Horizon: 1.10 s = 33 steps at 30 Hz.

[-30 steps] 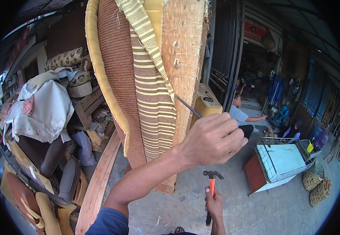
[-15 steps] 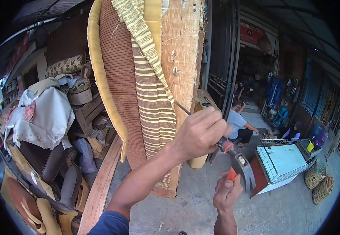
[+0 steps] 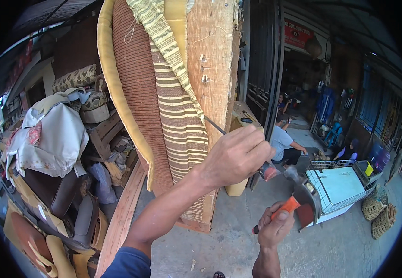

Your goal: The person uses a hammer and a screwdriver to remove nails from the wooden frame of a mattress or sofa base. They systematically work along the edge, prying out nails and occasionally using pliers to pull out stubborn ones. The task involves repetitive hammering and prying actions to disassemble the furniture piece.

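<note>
"Shafted tool (image 3: 216, 126), where is it held?"
"It is gripped by the left hand (image 3: 238, 153), tip at the edge of striped fabric (image 3: 185, 116) on the wooden frame (image 3: 210, 99)"
"What was changed?"
"Hammer (image 3: 290, 205), clasped by the right hand (image 3: 275, 228), was moved farther from the tool's end; a gap is seen. Concrete floor (image 3: 231, 245) lies below, piled furniture (image 3: 86, 220) at left"

Floor here is plain grey concrete (image 3: 231, 257), kinda scuffed, with a few small pale scraps (image 3: 193, 265) lying on it. Over on the right, two woven baskets (image 3: 383, 223) sit on it near a white-topped chest (image 3: 340, 185). Long pinkish planks (image 3: 121, 220) run down the left side. The big upholstered piece (image 3: 181, 111) reaches down close to it, can't tell if they're touching.
</note>
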Each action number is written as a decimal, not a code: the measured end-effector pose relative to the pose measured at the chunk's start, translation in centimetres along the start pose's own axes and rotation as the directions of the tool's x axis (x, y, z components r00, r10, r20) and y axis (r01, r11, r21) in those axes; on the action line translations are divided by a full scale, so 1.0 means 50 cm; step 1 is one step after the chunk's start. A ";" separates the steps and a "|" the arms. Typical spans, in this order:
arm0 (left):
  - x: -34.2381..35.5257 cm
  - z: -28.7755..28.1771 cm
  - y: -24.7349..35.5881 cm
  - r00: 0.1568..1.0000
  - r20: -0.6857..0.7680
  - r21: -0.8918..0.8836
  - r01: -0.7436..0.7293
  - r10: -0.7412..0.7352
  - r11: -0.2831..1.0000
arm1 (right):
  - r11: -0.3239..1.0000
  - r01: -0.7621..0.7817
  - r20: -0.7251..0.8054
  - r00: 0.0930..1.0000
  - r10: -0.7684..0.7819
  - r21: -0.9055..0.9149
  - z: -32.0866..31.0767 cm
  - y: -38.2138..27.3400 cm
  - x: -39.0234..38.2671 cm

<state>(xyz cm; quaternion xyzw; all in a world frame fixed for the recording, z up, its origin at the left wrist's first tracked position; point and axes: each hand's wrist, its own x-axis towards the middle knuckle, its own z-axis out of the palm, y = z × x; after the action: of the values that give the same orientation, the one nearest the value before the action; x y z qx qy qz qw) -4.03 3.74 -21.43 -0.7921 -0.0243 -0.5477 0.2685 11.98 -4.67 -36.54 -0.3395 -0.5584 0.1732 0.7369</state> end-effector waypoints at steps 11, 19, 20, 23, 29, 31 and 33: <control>0.004 0.013 0.002 0.999 0.048 0.059 0.004 -0.007 0.998 | 0.995 0.098 0.119 0.989 -0.093 -0.034 -0.007 0.075 -0.004; 0.051 0.095 -0.042 0.775 0.482 0.401 0.221 -0.410 0.889 | 0.876 -0.090 -0.101 0.983 0.156 0.474 -0.053 0.026 0.016; 0.049 0.106 -0.061 0.706 0.537 0.450 0.223 -0.461 0.865 | 0.877 -0.101 -0.095 0.982 0.165 0.469 -0.056 0.026 0.015; 0.090 0.124 -0.059 0.564 0.632 0.486 0.247 -0.532 0.839 | 0.893 -0.082 -0.147 0.976 0.162 0.443 -0.106 0.028 -0.004; 0.119 0.122 -0.043 0.193 0.659 0.635 0.375 -0.727 0.676 | 0.881 -0.191 -0.083 0.965 0.250 0.433 -0.131 0.018 -0.027; 0.140 0.127 -0.055 0.039 0.663 0.677 0.397 -0.748 0.620 | 0.892 -0.206 -0.076 0.963 0.257 0.402 -0.143 0.012 -0.040; 0.146 0.131 -0.062 -0.047 0.665 0.696 0.400 -0.745 0.596 | 0.878 -0.211 -0.079 0.960 0.269 0.429 -0.154 -0.003 -0.052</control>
<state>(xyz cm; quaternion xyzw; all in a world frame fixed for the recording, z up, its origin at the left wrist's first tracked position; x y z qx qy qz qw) 3.46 7.48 -15.42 -0.8051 -0.5907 -0.0159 0.0510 18.37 -8.82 -39.40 -0.2522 -0.4104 0.3549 0.8013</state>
